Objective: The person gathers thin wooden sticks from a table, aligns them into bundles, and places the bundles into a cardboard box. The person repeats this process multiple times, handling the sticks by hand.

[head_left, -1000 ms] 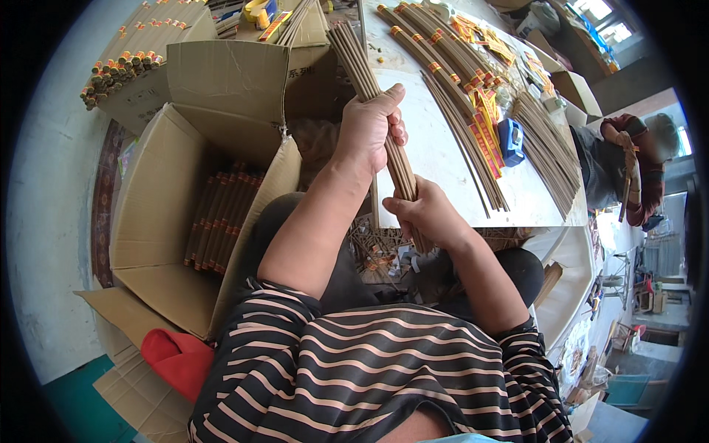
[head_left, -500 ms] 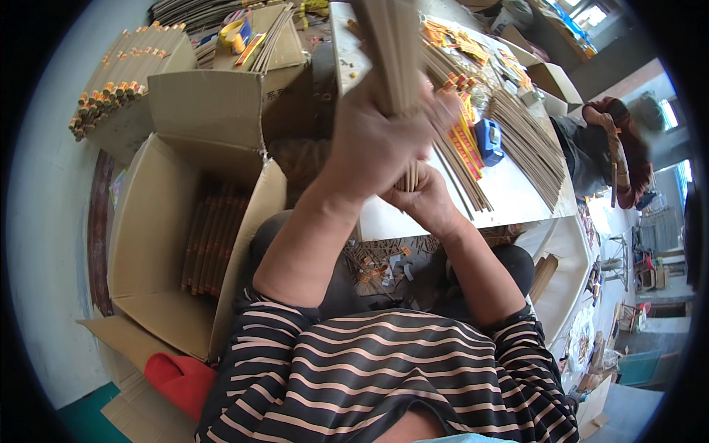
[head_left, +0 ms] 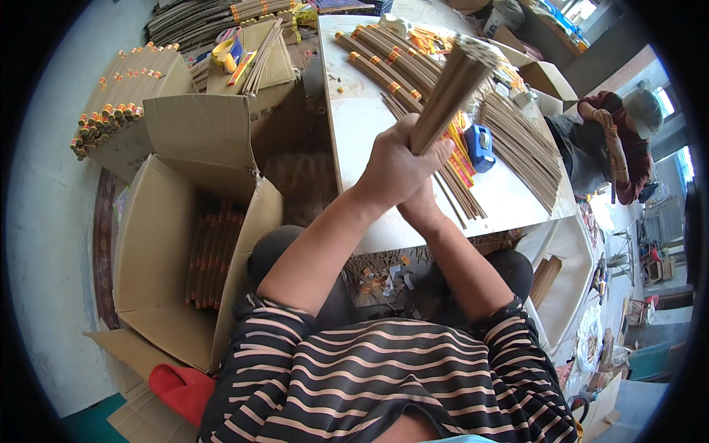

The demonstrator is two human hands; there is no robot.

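Note:
A thick bundle of thin brown incense sticks is held up over the table, tilted toward the far right. My left hand is wrapped round its lower part. Just below, my right hand is pressed close against the left at the bundle's lower end; its fingers are mostly hidden. Beside the hands on the white table lie loose sticks, red and yellow paper labels and a blue tape dispenser. Banded bundles lie further back.
To the left stands an open cardboard box holding wrapped bundles. More banded bundles are stacked behind it. Another person sits beyond the table's right side. Scraps litter the floor under the table.
The bundle and both hands have moved right and come lower, and the bundle now leans to the right. My hands have come closer together, the left still round the sticks.

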